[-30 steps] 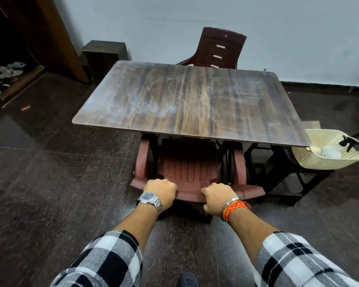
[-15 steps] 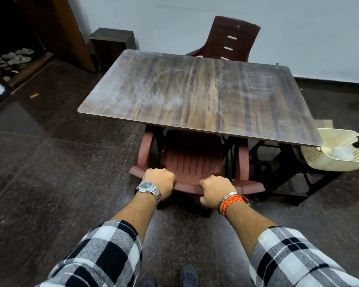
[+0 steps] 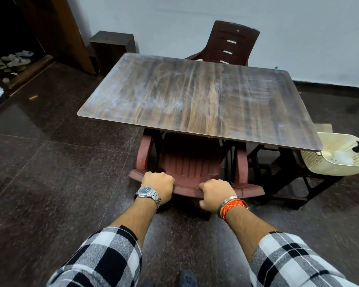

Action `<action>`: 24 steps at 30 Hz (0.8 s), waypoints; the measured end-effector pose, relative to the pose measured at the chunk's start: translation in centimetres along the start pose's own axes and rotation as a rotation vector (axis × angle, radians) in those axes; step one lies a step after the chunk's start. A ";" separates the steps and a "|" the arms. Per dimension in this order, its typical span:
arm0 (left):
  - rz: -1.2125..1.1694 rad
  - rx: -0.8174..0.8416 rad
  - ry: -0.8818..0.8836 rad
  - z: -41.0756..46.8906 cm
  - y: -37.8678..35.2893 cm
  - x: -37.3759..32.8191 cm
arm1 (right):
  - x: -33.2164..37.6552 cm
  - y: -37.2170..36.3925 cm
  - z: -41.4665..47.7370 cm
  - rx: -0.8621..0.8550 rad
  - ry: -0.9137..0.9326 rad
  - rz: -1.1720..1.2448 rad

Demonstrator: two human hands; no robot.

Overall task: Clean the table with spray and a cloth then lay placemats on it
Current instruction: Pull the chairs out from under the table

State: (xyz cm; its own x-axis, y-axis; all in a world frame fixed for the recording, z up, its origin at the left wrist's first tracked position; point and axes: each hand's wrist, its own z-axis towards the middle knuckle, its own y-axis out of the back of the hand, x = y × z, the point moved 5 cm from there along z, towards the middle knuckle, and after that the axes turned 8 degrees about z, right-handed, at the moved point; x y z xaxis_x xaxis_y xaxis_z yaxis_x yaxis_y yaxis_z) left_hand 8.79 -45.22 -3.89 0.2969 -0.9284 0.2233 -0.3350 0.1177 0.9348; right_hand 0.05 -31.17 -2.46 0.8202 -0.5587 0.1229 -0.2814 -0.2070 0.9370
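From the head camera, I see my left hand (image 3: 159, 184) and right hand (image 3: 215, 192) both curled around the top rail of the red chair (image 3: 190, 162), which is tucked under the table's (image 3: 195, 96) near edge. The tabletop's long axis runs left to right. A cream basket (image 3: 319, 164) sits beside its near right corner.

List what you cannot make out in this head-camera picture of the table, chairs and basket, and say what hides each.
- Head view: near chair's seat front, hidden under the table.
- Head view: far chair's seat, hidden behind the table.
- Head view: fingertips of the left hand and right hand, curled under the near chair's back rail.
- Head view: basket contents, too small to name; the right edge cuts the basket.
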 end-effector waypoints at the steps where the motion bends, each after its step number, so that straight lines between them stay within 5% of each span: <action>1: -0.011 0.003 -0.005 0.0 0.0 0.0 | 0.0 0.0 0.0 -0.002 -0.012 0.012; 6: -0.031 -0.005 -0.096 -0.2 0.0 -0.1 | 0.1 0.1 0.0 0.005 -0.029 0.159; 10: -0.139 -0.024 -0.255 -0.5 0.6 1.1 | 0.4 0.6 1.4 0.265 -0.067 0.606; 13: -0.259 -0.041 -0.230 -0.4 1.9 4.4 | 1.1 2.6 4.4 0.101 -0.106 0.762; 24: -0.288 -0.243 0.195 5.1 -1.1 26.5 | 16.2 8.1 21.9 -0.286 0.140 0.417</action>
State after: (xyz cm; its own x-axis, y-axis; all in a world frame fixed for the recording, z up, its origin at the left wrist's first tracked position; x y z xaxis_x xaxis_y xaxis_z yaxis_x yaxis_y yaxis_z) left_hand 12.41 -71.72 -0.42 0.5191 -0.8542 -0.0301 0.0004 -0.0350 0.9994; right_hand 0.15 -59.47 0.00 0.7317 -0.4303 0.5286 -0.4670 0.2484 0.8486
